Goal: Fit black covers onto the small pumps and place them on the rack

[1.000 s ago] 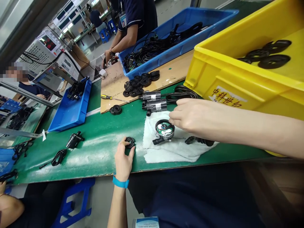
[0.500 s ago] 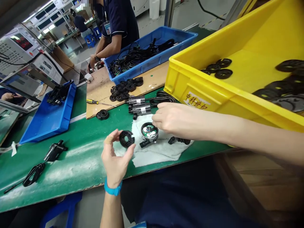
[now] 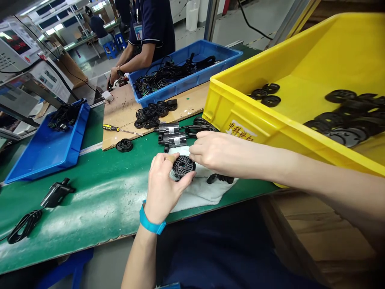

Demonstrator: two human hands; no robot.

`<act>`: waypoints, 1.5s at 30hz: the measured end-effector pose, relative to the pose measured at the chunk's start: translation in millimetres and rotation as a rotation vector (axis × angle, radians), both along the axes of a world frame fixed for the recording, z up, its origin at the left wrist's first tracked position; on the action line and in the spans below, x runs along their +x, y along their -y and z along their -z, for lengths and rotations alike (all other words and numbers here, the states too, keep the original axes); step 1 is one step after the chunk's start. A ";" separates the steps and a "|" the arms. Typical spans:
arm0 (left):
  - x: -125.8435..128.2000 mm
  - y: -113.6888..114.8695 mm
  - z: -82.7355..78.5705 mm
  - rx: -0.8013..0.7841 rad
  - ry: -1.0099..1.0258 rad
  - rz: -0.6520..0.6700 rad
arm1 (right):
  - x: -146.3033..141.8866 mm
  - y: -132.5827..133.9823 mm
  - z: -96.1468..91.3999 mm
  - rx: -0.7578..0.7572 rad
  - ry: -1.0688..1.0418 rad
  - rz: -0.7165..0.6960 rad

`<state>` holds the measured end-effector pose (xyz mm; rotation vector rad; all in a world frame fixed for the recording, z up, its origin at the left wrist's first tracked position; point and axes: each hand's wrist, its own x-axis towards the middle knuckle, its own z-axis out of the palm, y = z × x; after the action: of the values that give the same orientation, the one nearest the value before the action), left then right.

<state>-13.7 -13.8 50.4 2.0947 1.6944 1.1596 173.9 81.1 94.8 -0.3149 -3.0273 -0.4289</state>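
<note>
A yellow plastic crate (Chinese label) sits by a blue tray.

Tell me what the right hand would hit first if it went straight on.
Probably the black slotted disc in the left hand, just ahead of the right hand, though depth is unclear.

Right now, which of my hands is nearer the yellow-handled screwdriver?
Left hand, gripping a black slotted disc, is nearer the yellow-handled screwdriver. Right hand is farther, on the disc's far side.
</note>
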 end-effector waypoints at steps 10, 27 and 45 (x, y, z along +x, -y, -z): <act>1.9 -5.2 24.4 -0.005 0.422 -0.030 | -0.3 -0.1 -3.5 -0.016 0.008 -0.005; 10.2 -4.3 0.4 -0.058 0.154 -0.099 | -1.6 1.3 -7.8 -0.045 0.025 0.058; 0.9 -11.8 -25.4 -0.246 0.127 -0.066 | -5.2 3.1 -5.6 -0.019 0.027 0.043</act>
<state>-12.8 -1.9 75.8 1.7951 1.7584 1.0191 168.7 78.0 100.4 -0.3795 -3.0574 -0.4107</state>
